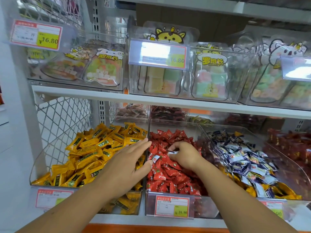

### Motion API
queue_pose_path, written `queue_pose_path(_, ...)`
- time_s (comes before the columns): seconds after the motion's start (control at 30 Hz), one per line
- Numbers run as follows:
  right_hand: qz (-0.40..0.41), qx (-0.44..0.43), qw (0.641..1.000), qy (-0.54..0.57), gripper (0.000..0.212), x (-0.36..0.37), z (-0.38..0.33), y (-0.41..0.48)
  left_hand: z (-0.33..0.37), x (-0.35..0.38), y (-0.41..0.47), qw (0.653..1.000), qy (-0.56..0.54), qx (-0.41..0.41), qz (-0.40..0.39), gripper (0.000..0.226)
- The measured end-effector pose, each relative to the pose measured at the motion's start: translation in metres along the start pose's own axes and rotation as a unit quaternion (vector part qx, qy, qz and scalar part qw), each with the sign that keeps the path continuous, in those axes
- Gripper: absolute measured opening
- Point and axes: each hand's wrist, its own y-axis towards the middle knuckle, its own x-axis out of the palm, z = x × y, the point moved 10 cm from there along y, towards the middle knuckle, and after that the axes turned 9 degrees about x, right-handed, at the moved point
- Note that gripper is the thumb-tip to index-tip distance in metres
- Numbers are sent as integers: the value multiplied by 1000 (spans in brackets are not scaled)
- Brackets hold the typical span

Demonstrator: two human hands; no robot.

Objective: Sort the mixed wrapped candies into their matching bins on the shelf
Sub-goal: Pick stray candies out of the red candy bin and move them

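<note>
Candy in white wrap (173, 152), misfit in the red bin (200, 206).
Right hand (182, 156) pinches it for removal; left hand (124, 165) flat, fingers straight, thumb by another stray (155, 158).

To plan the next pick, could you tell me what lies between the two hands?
Head view: red wrapped candies in the middle bin lie between the left hand and right hand.

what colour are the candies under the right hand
Red candies, best seen in the head view.
</note>
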Motion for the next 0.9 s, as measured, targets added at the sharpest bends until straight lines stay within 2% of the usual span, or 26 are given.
queue_pose_path(0.13,41,-7,994,100,23,-28,-5,-9,1,-1,0,1000,-6,4,5,64)
queue_pose_path(0.27,25,-25,989,143,15,-44,-19,-19,-1,0,-1,1000,-2,6,4,62)
queue_pose_path(0.37,2,-59,994,96,11,-41,-32,-27,-1,1,0,1000,-1,9,5,59)
queue_pose_path(0.43,-46,-64,994,73,10,-23,-38,-30,-1,1,0,1000,-2,9,3,60)
queue_pose_path(0.53,-85,-90,992,-1,22,8,-50,-35,1,-1,0,1000,-5,8,7,65)
queue_pose_path(0.6,-82,-111,990,-33,14,20,-59,-35,1,-1,1,1000,-7,7,9,65)
queue_pose_path(0.7,-73,-108,990,-51,19,32,-62,-31,0,0,1,1000,-4,6,5,65)
queue_pose_path(0.77,-56,-110,990,-62,4,34,-61,-28,-1,1,1,1000,-5,5,2,66)
queue_pose_path(0.9,-39,-127,990,-46,13,17,-62,-29,-1,0,1,1000,-2,2,2,76)
